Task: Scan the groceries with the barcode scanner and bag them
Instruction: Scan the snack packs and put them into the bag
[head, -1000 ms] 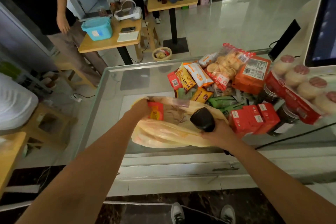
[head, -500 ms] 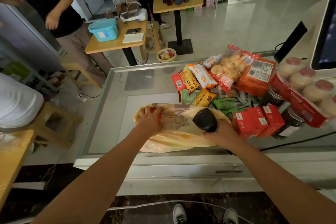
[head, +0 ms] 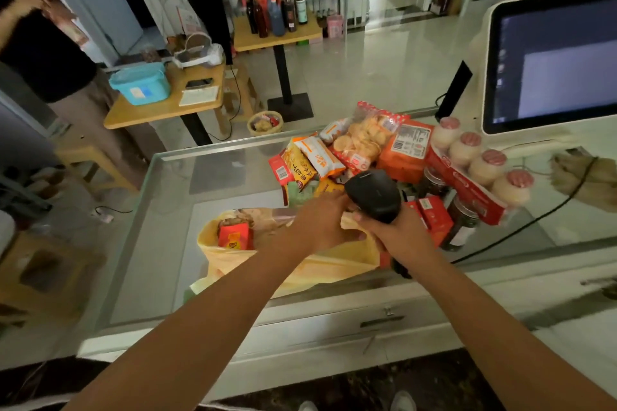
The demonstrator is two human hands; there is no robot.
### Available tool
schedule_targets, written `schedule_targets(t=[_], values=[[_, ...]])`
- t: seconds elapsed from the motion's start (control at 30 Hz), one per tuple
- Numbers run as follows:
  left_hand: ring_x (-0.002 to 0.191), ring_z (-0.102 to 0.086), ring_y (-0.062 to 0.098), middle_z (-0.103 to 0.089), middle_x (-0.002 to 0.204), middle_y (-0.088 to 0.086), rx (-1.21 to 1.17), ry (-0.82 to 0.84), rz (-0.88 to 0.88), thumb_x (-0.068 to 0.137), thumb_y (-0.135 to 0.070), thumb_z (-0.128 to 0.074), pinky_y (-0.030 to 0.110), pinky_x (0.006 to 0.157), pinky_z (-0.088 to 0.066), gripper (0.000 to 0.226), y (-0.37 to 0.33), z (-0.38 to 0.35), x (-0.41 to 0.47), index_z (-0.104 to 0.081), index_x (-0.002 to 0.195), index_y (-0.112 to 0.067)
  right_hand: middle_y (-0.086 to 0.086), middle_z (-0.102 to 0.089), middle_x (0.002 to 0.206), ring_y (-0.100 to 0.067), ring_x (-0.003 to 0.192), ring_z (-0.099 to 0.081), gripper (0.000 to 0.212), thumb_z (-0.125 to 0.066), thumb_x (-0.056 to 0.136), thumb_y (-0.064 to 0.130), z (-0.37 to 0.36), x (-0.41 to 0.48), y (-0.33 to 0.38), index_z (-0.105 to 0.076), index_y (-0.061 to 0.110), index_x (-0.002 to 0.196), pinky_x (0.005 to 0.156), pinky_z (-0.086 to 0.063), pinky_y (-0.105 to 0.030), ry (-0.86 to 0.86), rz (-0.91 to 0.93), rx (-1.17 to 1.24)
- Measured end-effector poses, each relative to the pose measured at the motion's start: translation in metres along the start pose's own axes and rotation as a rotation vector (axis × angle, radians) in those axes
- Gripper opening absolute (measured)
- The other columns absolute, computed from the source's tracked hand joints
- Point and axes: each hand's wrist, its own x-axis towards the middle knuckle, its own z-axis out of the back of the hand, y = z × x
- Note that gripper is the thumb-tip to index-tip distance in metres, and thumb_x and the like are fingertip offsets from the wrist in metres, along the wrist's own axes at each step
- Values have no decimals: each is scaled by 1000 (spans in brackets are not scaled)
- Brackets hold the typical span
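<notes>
A yellow plastic bag [head: 334, 265] lies open on the glass counter [head: 173, 217], with a red packet [head: 233, 235] inside near its left end. My left hand [head: 317, 222] reaches across the bag, fingers stretched toward the yellow and green packets [head: 302, 188] at the near edge of the grocery pile. My right hand [head: 399, 233] grips a black barcode scanner [head: 374, 193], its head raised over the pile. The pile holds snack packets [head: 317, 157], a bag of round crackers [head: 362, 140], an orange pack [head: 405, 152], red boxes [head: 434, 217], dark jars [head: 464, 225] and a sleeve of small white bottles [head: 477, 162].
A point-of-sale monitor [head: 554, 60] stands at the right, and a black cable [head: 521, 227] crosses the counter. Beyond the counter are wooden tables [head: 167, 107] with a blue tub [head: 140, 83] and bottles [head: 277, 15]. A person [head: 50, 53] stands at the far left.
My left hand left the red packet in the bag and moved right toward the pile. The scanner rose and shifted toward the groceries. The view tilted upward.
</notes>
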Motion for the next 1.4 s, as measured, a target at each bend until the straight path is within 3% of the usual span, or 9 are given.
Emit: schedule_targets(t=[0.17, 0.33, 0.43, 0.53, 0.6, 0.77, 1.0, 1.2, 1.4], values=[[133, -45, 26, -46, 147, 3, 56, 75, -17, 63, -66, -74, 41, 104, -44, 98, -22, -36, 25, -42, 146, -26, 14, -60, 53, -1, 52, -55, 19, -79, 80, 27, 23, -13, -6, -66, 20, 92, 59, -46, -29, -86, -37, 68], [116, -57, 24, -54, 132, 3, 100, 60, 36, 69, -53, -76, 38, 89, -50, 78, -43, -56, 30, -48, 138, -27, -22, -69, 97, -37, 86, -66, 18, -76, 83, 24, 31, -29, 5, -59, 26, 87, 78, -56, -47, -142, -45, 125], [109, -59, 22, -59, 122, 0, 53, 42, 87, 66, -56, -78, 40, 87, -53, 75, -44, -52, 26, -54, 130, -25, -18, -71, 95, -35, 82, -68, 22, -78, 80, 26, 34, -31, 3, -61, 26, 94, 68, -57, -38, -193, 6, 160], [100, -63, 15, -66, 113, -7, -268, -39, 203, 61, -48, -84, 38, 86, -54, 68, -29, -39, 9, -60, 120, -26, 2, -66, 66, -14, 60, -60, 25, -80, 78, 27, 36, -33, -3, -63, 14, 92, 61, -51, -32, -189, 33, 191], [92, -66, 12, -68, 103, -9, -573, -138, 286, 59, -38, -91, 32, 83, -55, 59, -16, -22, -4, -61, 109, -30, -5, -56, 55, -20, 50, -52, 24, -79, 79, 25, 37, -35, -7, -61, 9, 82, 57, -46, -34, -169, 51, 218], [104, -68, 24, -70, 112, 5, -1115, -395, 447, 61, -30, -91, 31, 89, -54, 66, 22, 11, -15, -63, 119, -13, -15, -50, 56, -28, 50, -48, 31, -80, 78, 29, 34, -40, -7, -61, 4, 76, 57, -45, -41, -80, 36, 294], [120, -62, 26, -65, 128, 15, -1665, -506, 374, 82, -8, -72, 29, 94, -53, 54, 38, 13, 0, -56, 133, 1, -12, -48, 51, -25, 46, -46, 33, -77, 81, 28, 1, -37, 6, -58, 17, 56, 54, -42, -37, 41, -6, 231], [126, -56, 35, -62, 127, 14, -2072, -472, 419, 84, -37, -66, 54, 102, -47, 57, 18, 30, 5, -57, 133, -7, -8, -44, 47, -21, 43, -42, 39, -76, 82, 24, 5, -34, 13, -54, 19, 50, 51, -39, -33, 26, 10, 259], [124, -58, 37, -63, 132, 19, -2170, -417, 462, 87, -57, -61, 54, 100, -48, 68, 6, 23, 17, -56, 138, -12, -9, -45, 48, -22, 45, -42, 38, -76, 81, 24, 7, -37, 14, -55, 18, 50, 54, -40, -36, 62, 5, 273]])
